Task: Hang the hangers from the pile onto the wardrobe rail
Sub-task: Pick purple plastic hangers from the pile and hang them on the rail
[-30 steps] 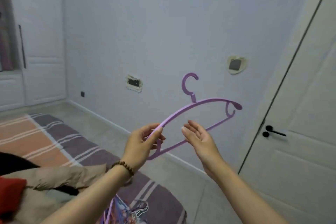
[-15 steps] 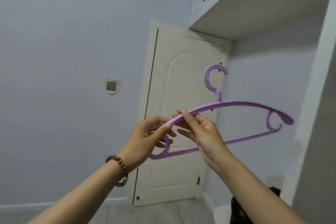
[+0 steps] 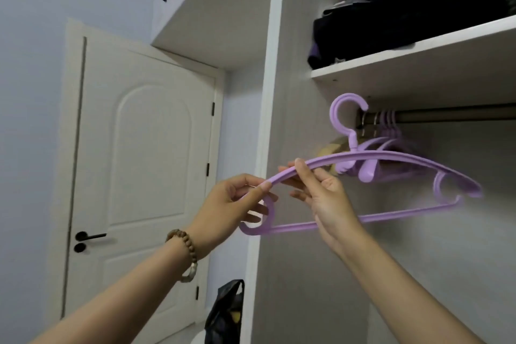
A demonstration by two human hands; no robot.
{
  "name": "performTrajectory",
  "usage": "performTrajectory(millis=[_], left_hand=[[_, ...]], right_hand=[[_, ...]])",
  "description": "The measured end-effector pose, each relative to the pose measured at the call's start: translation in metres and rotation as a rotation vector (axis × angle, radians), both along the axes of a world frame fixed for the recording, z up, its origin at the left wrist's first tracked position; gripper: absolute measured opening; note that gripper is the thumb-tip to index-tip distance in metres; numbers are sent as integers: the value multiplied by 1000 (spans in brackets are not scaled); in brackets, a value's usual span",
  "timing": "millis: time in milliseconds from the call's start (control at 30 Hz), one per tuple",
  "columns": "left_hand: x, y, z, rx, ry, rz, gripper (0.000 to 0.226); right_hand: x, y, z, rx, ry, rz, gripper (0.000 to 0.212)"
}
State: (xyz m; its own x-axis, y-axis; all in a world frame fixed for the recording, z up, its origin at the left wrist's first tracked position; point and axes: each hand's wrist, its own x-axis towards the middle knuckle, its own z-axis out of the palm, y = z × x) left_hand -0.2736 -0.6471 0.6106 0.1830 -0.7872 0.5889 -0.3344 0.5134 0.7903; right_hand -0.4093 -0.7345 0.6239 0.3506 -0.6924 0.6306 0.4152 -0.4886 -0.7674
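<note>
The wardrobe [image 3: 269, 126] fills the right half of the frame, its white side panel standing as a vertical edge at centre. Across the upper right runs a shelf [image 3: 418, 56] loaded with dark folded clothes [image 3: 391, 17], and just below it the rail [image 3: 452, 114] stretches toward the right edge. Hung hangers [image 3: 388, 131] bunch at the rail's left end; the long stretch to their right looks bare, so open room seems to lie there. The gap between rail and shelf underside is narrow, which I judge the tightest edge for a hook passing over.

The purple hanger [image 3: 363, 158] is held at centre right, in front of the rail's left end and a little lower, hook up and its opening toward the right. It appears to be thin moulded plastic: light, fairly stiff, smooth enough to slide in a loose hold, and likely to flex at its long arms. The top arm near the neck seems the best place to hold for steering the hook.

The left hand [image 3: 231, 209] pinches the hanger's left end, its fingers [image 3: 258, 190] pressed on the top arm. The right hand [image 3: 326, 198] holds the same arm just beside it, fingers closed lightly over it.

A closed door [image 3: 139, 162] stands at left, well apart.
</note>
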Motion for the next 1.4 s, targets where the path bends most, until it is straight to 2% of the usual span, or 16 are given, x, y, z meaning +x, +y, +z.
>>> performTrajectory(millis=[200, 300, 433, 500, 633, 700, 767, 1133, 1300, 1400], left_hand=[[-60, -65, 16, 74, -19, -131, 28], [-83, -91, 24, 144, -71, -264, 27], [-114, -122, 36, 193, -6, -387, 29], [-129, -139, 43, 173, 30, -371, 30], [-158, -167, 57, 118, 132, -287, 28], [-168, -177, 63, 82, 185, -236, 25], [-171, -189, 67, 75, 208, -180, 26], [-175, -238, 67, 160, 86, -59, 29], [-172, -243, 68, 139, 71, -52, 15], [-170, -247, 67, 141, 73, -37, 27]], right_hand=[[-76, -74, 18, -7, -51, -36, 19], [-107, -100, 25, -12, -53, -71, 22], [-134, -133, 40, -2, -84, -123, 20], [-139, -150, 50, 12, -135, -166, 21], [-138, -181, 73, 43, -236, -290, 43], [-137, -202, 80, 49, -238, -362, 56], [-137, -219, 82, 55, -216, -404, 61], [-137, -269, 77, 160, -175, -386, 47], [-134, -276, 80, 183, -146, -380, 48], [-133, -278, 78, 216, -128, -393, 53]])
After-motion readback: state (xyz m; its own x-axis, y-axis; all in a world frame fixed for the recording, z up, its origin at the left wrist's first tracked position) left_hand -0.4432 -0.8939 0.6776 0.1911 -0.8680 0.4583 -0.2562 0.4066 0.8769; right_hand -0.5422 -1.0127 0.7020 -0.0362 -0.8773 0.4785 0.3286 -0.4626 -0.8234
